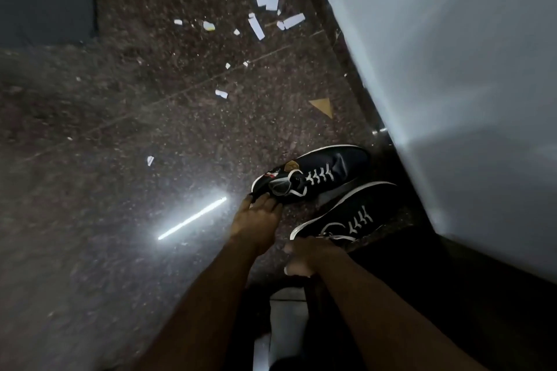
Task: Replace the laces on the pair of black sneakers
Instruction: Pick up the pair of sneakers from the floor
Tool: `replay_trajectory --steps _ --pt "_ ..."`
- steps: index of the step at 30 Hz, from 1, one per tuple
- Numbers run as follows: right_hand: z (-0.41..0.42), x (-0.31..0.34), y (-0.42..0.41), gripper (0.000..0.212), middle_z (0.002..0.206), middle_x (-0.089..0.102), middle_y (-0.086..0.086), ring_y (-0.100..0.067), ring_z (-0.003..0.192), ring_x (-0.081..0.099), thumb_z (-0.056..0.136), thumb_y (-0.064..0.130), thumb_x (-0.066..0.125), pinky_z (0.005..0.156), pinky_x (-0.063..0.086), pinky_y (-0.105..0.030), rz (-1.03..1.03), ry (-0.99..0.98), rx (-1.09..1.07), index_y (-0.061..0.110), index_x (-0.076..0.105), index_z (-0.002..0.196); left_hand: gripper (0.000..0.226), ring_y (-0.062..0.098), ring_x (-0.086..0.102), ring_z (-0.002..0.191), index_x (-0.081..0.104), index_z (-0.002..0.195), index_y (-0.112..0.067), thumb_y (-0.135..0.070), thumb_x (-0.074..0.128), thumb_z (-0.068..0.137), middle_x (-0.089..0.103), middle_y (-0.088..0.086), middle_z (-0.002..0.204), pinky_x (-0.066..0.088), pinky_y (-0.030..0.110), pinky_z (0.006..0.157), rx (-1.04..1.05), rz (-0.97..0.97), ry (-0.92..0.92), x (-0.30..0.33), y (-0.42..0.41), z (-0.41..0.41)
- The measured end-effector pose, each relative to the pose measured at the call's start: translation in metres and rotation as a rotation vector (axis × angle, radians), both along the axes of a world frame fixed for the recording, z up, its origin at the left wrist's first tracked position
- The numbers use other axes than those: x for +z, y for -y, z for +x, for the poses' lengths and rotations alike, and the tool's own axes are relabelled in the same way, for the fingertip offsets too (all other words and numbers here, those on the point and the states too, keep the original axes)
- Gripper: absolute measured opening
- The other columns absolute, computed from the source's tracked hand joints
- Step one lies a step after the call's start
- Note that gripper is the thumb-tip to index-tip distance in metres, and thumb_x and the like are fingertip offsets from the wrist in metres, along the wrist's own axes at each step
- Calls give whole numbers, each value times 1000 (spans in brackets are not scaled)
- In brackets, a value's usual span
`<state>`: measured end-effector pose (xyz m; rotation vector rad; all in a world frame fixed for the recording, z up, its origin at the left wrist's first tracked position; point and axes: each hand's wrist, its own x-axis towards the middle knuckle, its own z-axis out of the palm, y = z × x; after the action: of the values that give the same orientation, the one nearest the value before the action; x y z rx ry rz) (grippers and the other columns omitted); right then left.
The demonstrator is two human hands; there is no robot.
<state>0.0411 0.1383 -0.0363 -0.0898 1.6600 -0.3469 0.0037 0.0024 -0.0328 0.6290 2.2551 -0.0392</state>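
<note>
Low and right of centre on the speckled floor (126, 135), my left hand (256, 217) lies flat-fingered against the upper sneaker (319, 172) heel to steady it, while my right hand (310, 256) curls at the lower sneaker (349, 217) heel, grip unclear.

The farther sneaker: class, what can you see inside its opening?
Inside the farther sneaker, a pale grey lining or insole shows at the heel opening. The left hand touches the heel; anything deeper toward the toe is hidden.
</note>
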Motion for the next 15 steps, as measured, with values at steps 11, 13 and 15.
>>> replay_trajectory --steps 11,13,15 --pt "22 -46 -7 72 153 33 -11 -35 138 35 85 35 66 110 36 -48 88 48 -5 19 34 148 62 21 38 138 31 149 -17 -6 44 89 58 6 135 -18 45 114 -164 -60 -123 -44 0 -14" --pt "17 -26 -19 74 152 36 -9 -32 137 37 81 39 70 110 36 -45 73 70 6 19 39 146 61 18 40 138 37 146 -22 -4 43 88 57 7 137 -19 41 113 -154 -37 -104 -31 -4 -18" --pt "5 3 -30 62 152 37 -9 -30 138 36 88 35 65 112 33 -40 28 83 38 15 45 143 62 19 40 138 37 146 -22 -4 44 87 57 8 137 -16 40 116 -148 -6 -104 -12 -7 -24"
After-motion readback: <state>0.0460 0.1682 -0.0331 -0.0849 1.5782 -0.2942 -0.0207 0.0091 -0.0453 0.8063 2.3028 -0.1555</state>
